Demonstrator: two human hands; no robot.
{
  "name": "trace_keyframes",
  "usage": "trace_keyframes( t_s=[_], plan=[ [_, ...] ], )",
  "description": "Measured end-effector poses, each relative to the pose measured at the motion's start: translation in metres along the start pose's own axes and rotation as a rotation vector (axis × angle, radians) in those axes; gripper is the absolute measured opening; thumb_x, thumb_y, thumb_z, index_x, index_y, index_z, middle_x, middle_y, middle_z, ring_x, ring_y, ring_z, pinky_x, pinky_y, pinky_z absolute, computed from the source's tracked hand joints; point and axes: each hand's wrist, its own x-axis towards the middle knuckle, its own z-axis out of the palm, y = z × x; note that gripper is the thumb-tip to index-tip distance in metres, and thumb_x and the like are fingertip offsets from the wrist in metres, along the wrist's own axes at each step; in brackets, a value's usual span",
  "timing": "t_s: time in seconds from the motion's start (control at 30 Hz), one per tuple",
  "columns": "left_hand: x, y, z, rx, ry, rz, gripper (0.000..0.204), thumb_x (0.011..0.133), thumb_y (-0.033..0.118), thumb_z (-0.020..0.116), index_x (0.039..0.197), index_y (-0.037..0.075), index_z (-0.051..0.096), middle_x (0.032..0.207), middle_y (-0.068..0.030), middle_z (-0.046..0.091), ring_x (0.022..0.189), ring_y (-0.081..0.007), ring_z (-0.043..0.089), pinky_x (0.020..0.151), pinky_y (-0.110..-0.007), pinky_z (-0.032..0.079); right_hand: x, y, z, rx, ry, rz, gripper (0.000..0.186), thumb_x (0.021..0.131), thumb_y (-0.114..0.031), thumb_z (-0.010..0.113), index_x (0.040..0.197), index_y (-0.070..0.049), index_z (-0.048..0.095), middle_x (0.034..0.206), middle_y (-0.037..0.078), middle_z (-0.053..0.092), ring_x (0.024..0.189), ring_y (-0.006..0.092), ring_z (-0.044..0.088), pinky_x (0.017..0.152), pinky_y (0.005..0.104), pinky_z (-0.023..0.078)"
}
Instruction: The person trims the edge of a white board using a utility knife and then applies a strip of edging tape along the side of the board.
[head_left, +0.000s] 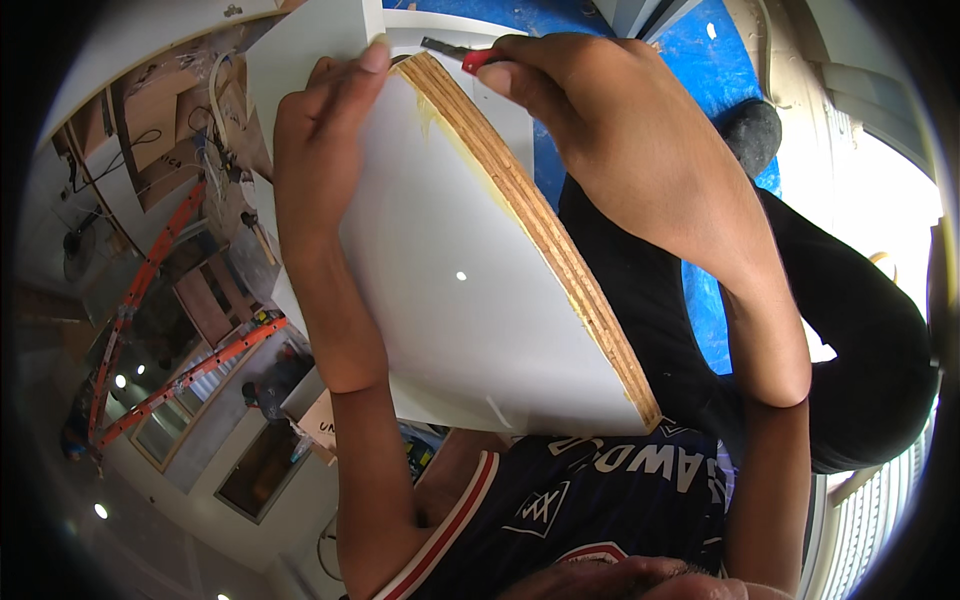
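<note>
A white board with a bare plywood edge rests close against my body, with yellowish residue along that edge. My left hand is closed round the board near its top, thumb upward at the corner. My right hand grips a utility knife with a red handle, its blade just above the board's top corner. Another white panel stands behind my left hand.
My dark-clad leg is at the right, over blue sheeting. At left are an orange ladder, cardboard boxes, cables and a fan. A bright slatted opening is at lower right.
</note>
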Motion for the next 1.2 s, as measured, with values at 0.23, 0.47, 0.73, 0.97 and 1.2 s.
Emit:
trace_keyframes(
  t_s=[0.23, 0.47, 0.73, 0.97, 1.2],
  plan=[
    [0.003, -0.008, -0.004, -0.029, -0.037, -0.13, 0.071, 0.115, 0.055, 0.053, 0.133, -0.011, 0.075, 0.124, -0.0152, 0.078, 0.115, -0.0187, 0.069, 0.106, -0.031, 0.049, 0.024, 0.026, 0.01, 0.835, -0.121, 0.139, 0.04, 0.108, -0.033, 0.074, 0.124, 0.004, 0.073, 0.096, 0.011, 0.074, 0.088, 0.0139, 0.065, 0.079, 0.0304, 0.054],
    [0.001, -0.011, -0.009, -0.092, -0.025, -0.083, 0.056, 0.113, 0.049, 0.061, 0.115, -0.004, 0.08, 0.099, 0.0007, 0.071, 0.094, -0.0107, 0.065, 0.092, -0.027, 0.049, 0.062, 0.042, -0.027, 1.296, -0.735, 0.165, 0.03, 0.109, -0.028, 0.074, 0.108, 0.001, 0.077, 0.084, 0.001, 0.068, 0.077, 0.0066, 0.058, 0.069, 0.0253, 0.049],
    [0.003, -0.006, -0.012, -0.242, -0.23, 0.022, 0.033, 0.116, 0.027, 0.059, 0.127, 0.003, 0.079, 0.105, 0.0033, 0.065, 0.094, -0.0048, 0.06, 0.087, -0.023, 0.047, 0.054, 0.049, 0.04, 0.764, -0.093, 0.213, 0.029, 0.111, -0.031, 0.07, 0.116, -0.003, 0.072, 0.076, -0.004, 0.059, 0.067, 0.0069, 0.054, 0.061, 0.0241, 0.043],
    [0.002, -0.012, -0.012, -0.106, -0.265, 0.063, 0.035, 0.115, 0.029, 0.061, 0.133, 0.004, 0.077, 0.112, 0.0011, 0.059, 0.101, -0.0066, 0.06, 0.093, -0.023, 0.048, 0.019, 0.06, 0.032, 0.62, 0.017, 0.186, 0.047, 0.112, -0.05, 0.061, 0.124, -0.006, 0.074, 0.089, 0.003, 0.068, 0.069, 0.0159, 0.058, 0.066, 0.0329, 0.05],
    [0.004, -0.026, -0.013, -0.113, -0.221, 0.041, 0.038, 0.117, 0.03, 0.058, 0.135, 0.002, 0.076, 0.118, -0.0016, 0.066, 0.112, -0.0106, 0.064, 0.102, -0.026, 0.049, -0.001, 0.069, 0.012, 0.377, -0.005, 0.094, 0.057, 0.113, -0.057, 0.057, 0.149, -0.013, 0.065, 0.098, 0.001, 0.069, 0.083, 0.0107, 0.059, 0.074, 0.0292, 0.052]
  ],
)
